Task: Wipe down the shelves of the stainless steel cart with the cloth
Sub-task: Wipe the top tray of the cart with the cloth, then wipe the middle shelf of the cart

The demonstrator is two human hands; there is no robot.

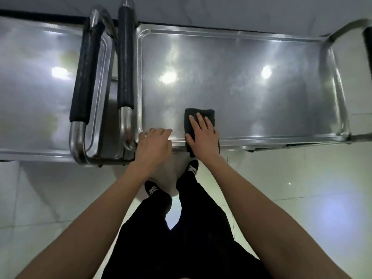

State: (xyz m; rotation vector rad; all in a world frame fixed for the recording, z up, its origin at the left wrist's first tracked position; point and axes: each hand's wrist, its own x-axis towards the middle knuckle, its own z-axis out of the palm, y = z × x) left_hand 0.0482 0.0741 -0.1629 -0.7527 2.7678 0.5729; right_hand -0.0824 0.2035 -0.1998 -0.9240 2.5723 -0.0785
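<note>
Right hand (pixel 202 134) flat with fingers spread, pressing folded dark cloth (pixel 199 115) on cart top shelf (pixel 261 87) at near rim, frame centre; left hand (pixel 154 141) loosely curled, resting on rim, holding nothing; wiping judged early, lower shelves unseen.

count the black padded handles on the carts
3: one on the left cart's handle, one on the middle cart's left handle, and one cut off at the right edge. Others may lie outside view.
</note>
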